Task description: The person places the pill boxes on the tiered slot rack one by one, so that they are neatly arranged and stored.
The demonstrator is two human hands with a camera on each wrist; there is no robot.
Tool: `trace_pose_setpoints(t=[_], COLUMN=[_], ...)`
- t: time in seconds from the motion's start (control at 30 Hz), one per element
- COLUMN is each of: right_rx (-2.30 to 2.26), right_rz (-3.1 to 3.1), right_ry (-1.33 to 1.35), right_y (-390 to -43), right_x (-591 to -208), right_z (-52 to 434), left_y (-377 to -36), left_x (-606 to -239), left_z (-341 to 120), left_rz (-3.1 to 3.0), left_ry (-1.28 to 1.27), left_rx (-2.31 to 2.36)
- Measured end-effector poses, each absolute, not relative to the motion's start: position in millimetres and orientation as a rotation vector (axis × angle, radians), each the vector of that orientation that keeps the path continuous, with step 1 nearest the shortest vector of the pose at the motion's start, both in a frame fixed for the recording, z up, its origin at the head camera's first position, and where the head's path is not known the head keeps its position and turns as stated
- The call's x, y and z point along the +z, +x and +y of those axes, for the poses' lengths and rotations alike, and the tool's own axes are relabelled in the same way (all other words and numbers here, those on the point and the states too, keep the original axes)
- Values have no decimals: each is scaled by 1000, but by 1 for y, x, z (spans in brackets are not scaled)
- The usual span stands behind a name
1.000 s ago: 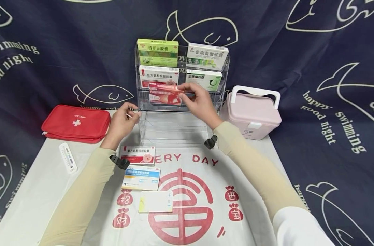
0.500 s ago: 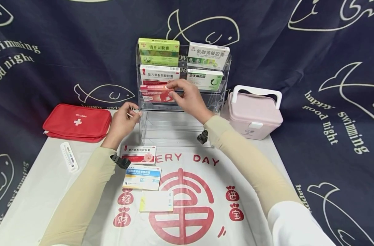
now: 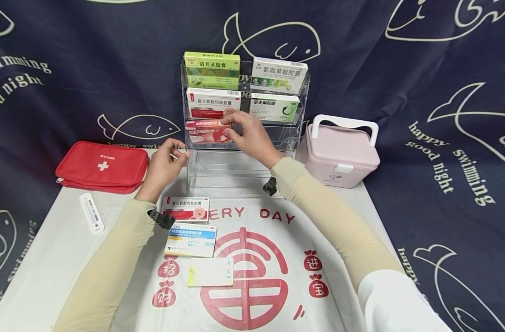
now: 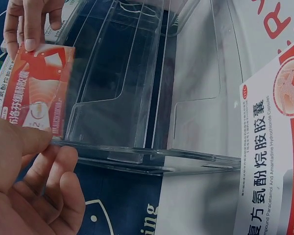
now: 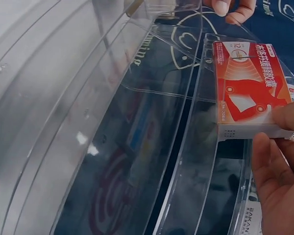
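My right hand (image 3: 252, 137) pinches the right end of a red and white medicine box (image 3: 204, 133) between thumb and fingers. The box leans in the left part of the third tier of a clear acrylic display rack (image 3: 236, 173). In the right wrist view, the box (image 5: 247, 81) shows its printed front and white end, with the fingers (image 5: 272, 169) at that end. My left hand (image 3: 166, 163) holds the left side edge of the rack, its thumb and fingers meeting at the clear plastic (image 4: 137, 149) in the left wrist view.
Upper tiers hold a green box (image 3: 213, 71), a white-green box (image 3: 279, 76) and others. On the table lie a red-white box (image 3: 186, 208), a blue-white box (image 3: 191, 240), a pale box (image 3: 211, 272) and a thermometer (image 3: 91, 213). A first-aid pouch (image 3: 103, 166) and pink case (image 3: 341, 154) flank the rack.
My right hand has moved the red medicine box left and then down into the left part of the rack's third tier. My left hand has stayed at the rack's side.
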State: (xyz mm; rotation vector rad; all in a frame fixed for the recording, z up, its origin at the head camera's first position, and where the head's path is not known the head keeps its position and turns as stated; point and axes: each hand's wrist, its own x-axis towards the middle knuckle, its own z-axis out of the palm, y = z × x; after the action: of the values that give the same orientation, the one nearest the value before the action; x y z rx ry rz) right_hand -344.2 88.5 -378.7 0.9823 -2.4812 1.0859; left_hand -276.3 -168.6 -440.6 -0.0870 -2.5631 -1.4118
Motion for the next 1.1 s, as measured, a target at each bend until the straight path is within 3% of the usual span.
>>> trace_pose_setpoints(t=[1.1], right_rx=[901], right_rz=[-2475], right_ry=[872], right_y=[-333], right_x=[-389], right_z=[98], left_y=[-276], left_x=[-442], left_z=[-169], left_rz=[-2558], left_ry=[-112], left_rx=[-1442])
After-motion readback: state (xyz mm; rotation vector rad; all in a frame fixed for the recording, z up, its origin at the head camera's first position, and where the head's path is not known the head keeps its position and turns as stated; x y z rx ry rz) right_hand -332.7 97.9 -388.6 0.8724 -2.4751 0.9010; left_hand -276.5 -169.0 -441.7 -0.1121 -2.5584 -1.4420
